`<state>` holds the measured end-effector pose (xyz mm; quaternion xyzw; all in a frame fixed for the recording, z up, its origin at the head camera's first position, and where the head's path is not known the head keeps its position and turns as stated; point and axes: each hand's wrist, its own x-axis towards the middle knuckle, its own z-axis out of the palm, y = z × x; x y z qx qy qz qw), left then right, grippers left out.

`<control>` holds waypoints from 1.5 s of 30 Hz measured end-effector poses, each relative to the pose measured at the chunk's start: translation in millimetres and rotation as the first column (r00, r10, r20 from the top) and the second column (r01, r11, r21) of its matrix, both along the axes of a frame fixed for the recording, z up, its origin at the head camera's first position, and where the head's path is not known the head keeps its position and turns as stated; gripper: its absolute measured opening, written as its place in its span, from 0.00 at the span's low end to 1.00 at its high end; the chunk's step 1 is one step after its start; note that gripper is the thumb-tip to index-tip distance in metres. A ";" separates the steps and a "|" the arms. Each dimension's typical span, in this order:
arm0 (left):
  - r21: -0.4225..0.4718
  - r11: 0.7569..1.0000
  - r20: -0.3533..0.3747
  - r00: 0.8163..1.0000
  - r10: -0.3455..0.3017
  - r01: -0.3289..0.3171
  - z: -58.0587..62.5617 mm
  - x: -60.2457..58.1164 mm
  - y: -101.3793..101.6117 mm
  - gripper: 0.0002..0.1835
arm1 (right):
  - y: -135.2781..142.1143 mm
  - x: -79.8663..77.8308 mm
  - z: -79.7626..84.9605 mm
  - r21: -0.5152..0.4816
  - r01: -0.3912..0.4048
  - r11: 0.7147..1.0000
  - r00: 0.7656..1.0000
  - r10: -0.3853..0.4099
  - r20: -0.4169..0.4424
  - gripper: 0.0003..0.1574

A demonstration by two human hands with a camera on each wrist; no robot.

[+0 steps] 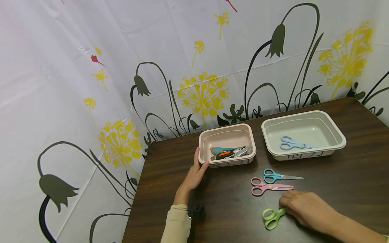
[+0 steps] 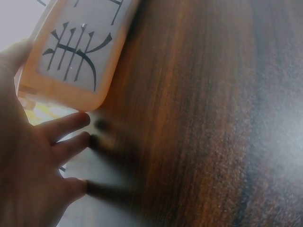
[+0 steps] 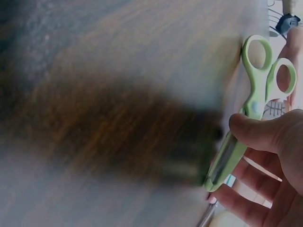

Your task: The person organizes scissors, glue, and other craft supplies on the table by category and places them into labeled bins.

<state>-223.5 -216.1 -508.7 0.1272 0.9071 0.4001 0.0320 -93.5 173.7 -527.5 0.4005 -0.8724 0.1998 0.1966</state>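
Note:
With thumb and fingers my right hand [image 1: 310,209] pinches green scissors [image 3: 255,105] by the blade end, their handle loops pointing left in the head view. Pink scissors [image 1: 267,186] and blue scissors [image 1: 275,176] lie on the table just beyond that hand. My left hand [image 1: 193,177] rests against the near left corner of a pink bin [image 1: 225,132], its fingers mostly straight in the left wrist view. Several utility knives lie in this bin, among them a teal one [image 1: 222,150] and a black-and-orange one [image 1: 225,154].
To the right of the pink bin stands a whitish bin [image 1: 299,125] holding light-blue scissors [image 1: 288,145]. Both bins carry dark lettering on their front sides. Behind the dark wooden table [image 1: 231,209] hangs a white curtain [image 1: 170,37] with printed flowers.

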 end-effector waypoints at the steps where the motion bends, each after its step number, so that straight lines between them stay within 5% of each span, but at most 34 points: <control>1: 0.000 1.000 0.000 1.000 0.001 -0.001 -0.1 0.0 0.0 0.41 | 1.2 -0.3 0.8 -0.004 -0.003 1.000 1.000 0.003 0.010 0.20; 17: -0.004 1.000 0.007 1.000 0.016 -0.016 0.6 1.7 -0.4 0.41 | 32.2 -29.3 40.0 -0.032 0.107 0.994 0.994 -0.108 -0.018 0.21; 22: -0.001 1.000 0.021 1.000 0.015 -0.015 0.4 2.1 -0.9 0.41 | 42.9 -40.9 53.0 -0.044 0.165 0.985 0.985 -0.167 -0.034 0.04; 32: 0.002 1.000 0.010 1.000 0.004 -0.004 2.3 1.3 -1.0 0.41 | 60.5 -70.6 69.8 -0.110 0.287 0.952 0.947 -0.299 -0.115 0.23; 38: -0.002 1.000 0.008 1.000 0.009 -0.009 1.8 0.5 0.1 0.41 | 73.4 -90.1 68.7 -0.101 0.379 0.920 0.921 -0.386 -0.058 0.20; 45: 0.000 1.000 0.008 1.000 0.010 -0.010 -0.5 0.0 -0.6 0.41 | 82.6 -104.6 64.1 -0.022 0.404 0.914 0.914 -0.403 0.035 0.19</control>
